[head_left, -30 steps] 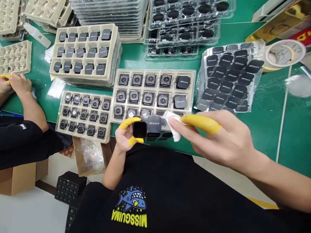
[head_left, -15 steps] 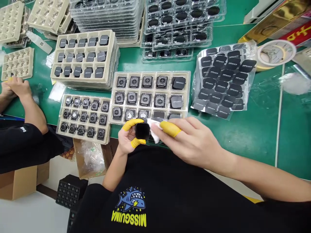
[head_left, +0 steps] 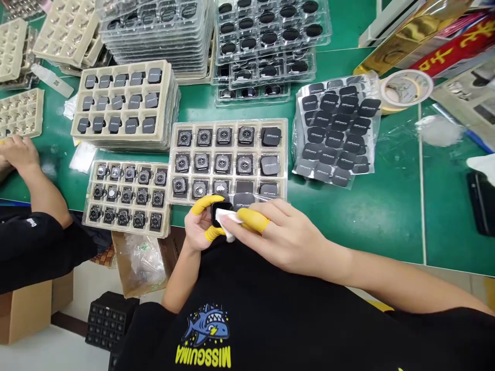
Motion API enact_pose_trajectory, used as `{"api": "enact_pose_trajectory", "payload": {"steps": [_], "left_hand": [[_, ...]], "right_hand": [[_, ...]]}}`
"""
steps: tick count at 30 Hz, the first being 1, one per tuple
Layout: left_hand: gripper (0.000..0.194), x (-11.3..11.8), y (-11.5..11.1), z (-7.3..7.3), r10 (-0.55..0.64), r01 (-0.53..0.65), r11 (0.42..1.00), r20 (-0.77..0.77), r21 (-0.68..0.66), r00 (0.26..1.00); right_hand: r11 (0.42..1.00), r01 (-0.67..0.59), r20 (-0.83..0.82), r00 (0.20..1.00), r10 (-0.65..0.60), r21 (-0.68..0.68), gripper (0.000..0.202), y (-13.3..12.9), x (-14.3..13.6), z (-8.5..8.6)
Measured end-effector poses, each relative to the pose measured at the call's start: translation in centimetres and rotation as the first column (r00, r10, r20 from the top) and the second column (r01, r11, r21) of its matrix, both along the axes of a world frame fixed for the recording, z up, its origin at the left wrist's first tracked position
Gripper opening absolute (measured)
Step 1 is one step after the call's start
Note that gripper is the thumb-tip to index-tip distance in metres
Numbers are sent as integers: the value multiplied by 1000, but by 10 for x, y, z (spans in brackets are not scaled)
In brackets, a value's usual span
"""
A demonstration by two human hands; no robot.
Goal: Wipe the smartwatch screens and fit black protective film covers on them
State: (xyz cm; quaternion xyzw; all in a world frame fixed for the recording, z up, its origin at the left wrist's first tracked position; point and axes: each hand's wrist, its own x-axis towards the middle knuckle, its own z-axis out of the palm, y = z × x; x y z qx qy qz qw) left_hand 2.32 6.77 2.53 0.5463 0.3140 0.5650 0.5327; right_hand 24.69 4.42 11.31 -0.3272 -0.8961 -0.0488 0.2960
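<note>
My left hand (head_left: pixel 198 226), with yellow finger covers on its thumb and a finger, holds a black square watch face (head_left: pixel 217 208) by its edges, screen up. A white cloth (head_left: pixel 229 233) is pinched in my right hand (head_left: pixel 288 234), which wears a yellow cover on one finger. The cloth lies against the screen and hides part of it. Just beyond my hands is a beige tray (head_left: pixel 286 170) of watch bodies and black square pieces. A smaller tray (head_left: pixel 166 206) of watch bodies sits to its left.
Stacked trays (head_left: pixel 176 111) and clear trays (head_left: pixel 328 26) stand at the back. On the right are a bag of black labelled squares (head_left: pixel 334 131), a tape roll (head_left: pixel 406 87) and a black object (head_left: pixel 481 203). Another person's hand (head_left: pixel 21 154) is at far left.
My right hand has moved left, bringing the cloth from beside the watch face onto its screen. The whole view has shifted, so the items on the right appear further left.
</note>
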Motion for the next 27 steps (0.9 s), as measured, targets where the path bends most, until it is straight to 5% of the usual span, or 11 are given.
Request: {"api": "enact_pose_trajectory", "payload": {"steps": [4, 8, 10, 11, 14, 16, 19, 23, 25, 27], "left_hand": [[62, -7, -7, -4, 38, -33, 995, -55, 91, 998], [60, -18, -20, -1, 124, -72, 970, -216, 234, 968], [55, -21, -26, 5, 151, -63, 951, -275, 302, 950], [53, -20, -29, 8, 149, -48, 944, -293, 326, 944], [49, -17, -32, 17, 105, 19, 935, -329, 353, 938], [52, -16, -30, 20, 88, 39, 931, -327, 363, 941], [56, -17, -25, 19, 102, 38, 919, -329, 393, 939], [51, -18, -23, 15, 69, 95, 931, -425, 354, 903], [52, -15, -23, 14, 63, 114, 927, -448, 358, 892], [56, -11, -23, 15, 79, 107, 918, -442, 381, 894]], "right_hand": [[993, 106, 2, 994, -106, -44, 37, 0, 14, -3], [892, 421, -25, 902, -431, -161, 56, -14, 80, -28], [706, 686, -4, 717, -697, -176, 48, -21, 128, -55], [565, 803, 5, 576, -817, -191, 44, -24, 152, -71], [8, 964, 146, 48, -988, -265, 54, -31, 208, -117], [-149, 932, 255, -64, -965, -330, 53, -37, 226, -137], [-78, 882, 304, 77, -949, -465, 37, -51, 227, -141], [55, 880, 145, 139, -980, -471, 44, -67, 178, -98], [293, 767, -92, 294, -951, -570, 47, -67, 137, -64], [547, 420, -273, 554, -787, -724, 49, -60, 96, -33]]}}
